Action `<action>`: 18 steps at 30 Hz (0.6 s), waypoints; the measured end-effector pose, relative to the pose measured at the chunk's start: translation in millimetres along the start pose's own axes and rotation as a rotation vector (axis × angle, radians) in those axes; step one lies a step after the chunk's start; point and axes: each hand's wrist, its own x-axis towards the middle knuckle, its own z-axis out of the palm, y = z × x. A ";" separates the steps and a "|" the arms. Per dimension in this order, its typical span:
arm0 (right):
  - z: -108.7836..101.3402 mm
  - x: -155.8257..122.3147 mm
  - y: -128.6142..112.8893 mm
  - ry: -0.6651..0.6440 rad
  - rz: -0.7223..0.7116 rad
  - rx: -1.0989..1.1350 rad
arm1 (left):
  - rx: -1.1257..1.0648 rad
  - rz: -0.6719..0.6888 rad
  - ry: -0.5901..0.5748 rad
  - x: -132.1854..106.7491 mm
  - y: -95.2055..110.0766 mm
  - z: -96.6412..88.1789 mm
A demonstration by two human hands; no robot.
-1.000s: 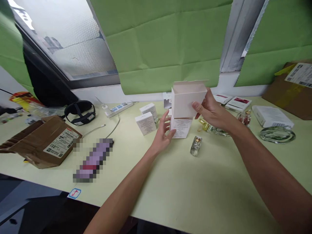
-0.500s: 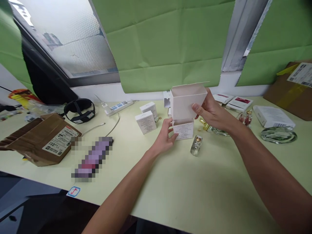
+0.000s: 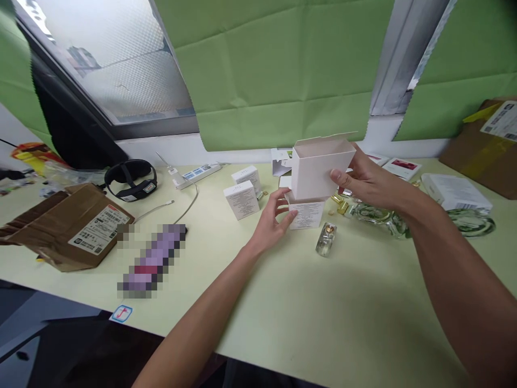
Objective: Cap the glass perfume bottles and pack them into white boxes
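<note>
My right hand (image 3: pixel 361 180) grips a white carton (image 3: pixel 319 171) by its right side and holds it up, its top flap raised and its top open. Below and partly behind it, a smaller white box (image 3: pixel 307 215) with printed text stands on the table. My left hand (image 3: pixel 277 218) is closed around that box's left side, thumb on its front. Whether the carton rests on the lower box I cannot tell. A small glass bottle with a gold neck (image 3: pixel 326 240) lies just in front. Gold-coloured pieces (image 3: pixel 340 205) and a clear glass bottle (image 3: pixel 370 213) lie under my right wrist.
Two printed white boxes (image 3: pixel 241 200) stand to the left. Farther left are a power strip (image 3: pixel 201 176), a black headset (image 3: pixel 131 183), a blurred phone (image 3: pixel 155 258) and an opened brown carton (image 3: pixel 76 226). At right lie a white box (image 3: pixel 456 193), a glass piece (image 3: pixel 472 223) and a large cardboard box (image 3: pixel 484 156).
My right hand has shifted the white carton to the right and slightly up. The left hand keeps its grip on the lower box; the view has moved slightly.
</note>
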 end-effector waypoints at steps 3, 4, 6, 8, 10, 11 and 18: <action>-2.6 -1.8 -1.9 -0.004 0.009 -0.008 | 0.007 -0.009 0.005 0.3 0.5 -0.3; -3.2 -2.2 -2.4 -0.006 0.020 -0.004 | 0.008 -0.013 0.005 0.4 0.6 -0.4; -3.9 -2.8 -3.0 -0.030 0.047 0.023 | 0.009 -0.022 0.005 0.6 0.4 -0.7; -3.7 -2.7 -3.5 -0.065 0.072 0.060 | 0.012 -0.027 0.007 0.4 0.1 -0.6; -2.2 -1.6 -3.9 -0.070 0.080 0.074 | 0.012 -0.027 0.010 0.2 0.0 -0.1; -1.0 -0.9 -4.1 -0.058 0.076 0.064 | 0.010 -0.024 0.011 0.1 0.1 0.2; 9.1 4.3 -4.6 -0.017 0.074 -0.072 | -0.025 -0.029 -0.006 0.7 1.5 0.5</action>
